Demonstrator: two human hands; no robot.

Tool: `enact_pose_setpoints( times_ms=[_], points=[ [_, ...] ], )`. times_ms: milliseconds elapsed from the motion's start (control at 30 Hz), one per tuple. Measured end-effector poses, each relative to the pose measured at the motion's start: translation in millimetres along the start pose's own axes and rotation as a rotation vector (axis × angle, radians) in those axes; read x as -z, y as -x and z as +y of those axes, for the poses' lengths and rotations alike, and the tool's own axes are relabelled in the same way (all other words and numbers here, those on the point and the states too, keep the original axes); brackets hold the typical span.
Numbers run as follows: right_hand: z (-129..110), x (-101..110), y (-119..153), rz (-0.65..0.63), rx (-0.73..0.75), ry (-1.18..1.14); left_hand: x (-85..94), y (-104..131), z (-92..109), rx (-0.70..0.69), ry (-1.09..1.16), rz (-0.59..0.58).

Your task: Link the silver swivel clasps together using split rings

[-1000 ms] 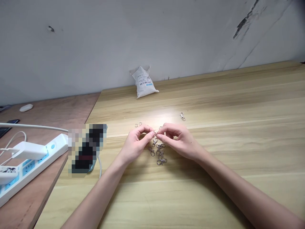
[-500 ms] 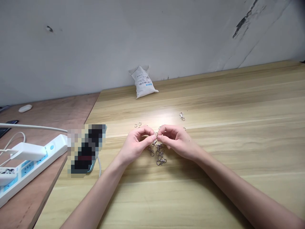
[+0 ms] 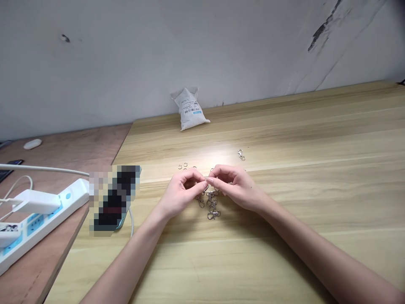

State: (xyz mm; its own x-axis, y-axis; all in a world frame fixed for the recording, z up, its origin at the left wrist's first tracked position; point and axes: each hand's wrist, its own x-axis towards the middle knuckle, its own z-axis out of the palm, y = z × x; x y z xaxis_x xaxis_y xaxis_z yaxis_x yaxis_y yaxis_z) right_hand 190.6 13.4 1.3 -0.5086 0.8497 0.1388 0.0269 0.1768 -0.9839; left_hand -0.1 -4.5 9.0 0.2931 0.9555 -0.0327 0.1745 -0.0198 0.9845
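My left hand (image 3: 183, 191) and my right hand (image 3: 234, 185) meet fingertip to fingertip above the table, both closed in a pinch on a small metal ring that the fingers mostly hide. A silver swivel clasp (image 3: 205, 188) shows just under the fingertips; whether it is joined to the ring I cannot tell. Below the hands lies a small pile of swivel clasps (image 3: 212, 204). Loose metal rings (image 3: 182, 165) lie beyond my left hand, partly covered by it. Farther off to the right rests one clasp with a ring on it (image 3: 241, 155).
A white plastic packet (image 3: 191, 110) leans near the wall. At the left are a pixelated phone-like object (image 3: 115, 198) with a cable, a white power strip (image 3: 44, 221) with plugs, and a small white case (image 3: 32, 144) on a brown table (image 3: 72, 145).
My fingertips have closed closer together over the metal ring, which showed between them before and is now mostly covered. The pile of clasps has stayed put.
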Motion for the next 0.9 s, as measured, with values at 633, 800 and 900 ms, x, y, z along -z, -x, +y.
enact_pose_setpoints(
  times_ms=[633, 800, 900],
  points=[
    [0.3, -6.4, -2.1, 0.098, 0.058, -0.011, 2.3, 1.2, 4.8, -0.074, 0.03, 0.072],
    [3.2, -6.7, -1.8, 0.082, 0.057, 0.002, 0.4, 2.1, 6.2, -0.093, -0.062, 0.092],
    [3.0, -7.5, -1.1, 0.097, 0.112, 0.093, -0.7, 2.5, 7.3, -0.118, -0.109, 0.126]
  ],
)
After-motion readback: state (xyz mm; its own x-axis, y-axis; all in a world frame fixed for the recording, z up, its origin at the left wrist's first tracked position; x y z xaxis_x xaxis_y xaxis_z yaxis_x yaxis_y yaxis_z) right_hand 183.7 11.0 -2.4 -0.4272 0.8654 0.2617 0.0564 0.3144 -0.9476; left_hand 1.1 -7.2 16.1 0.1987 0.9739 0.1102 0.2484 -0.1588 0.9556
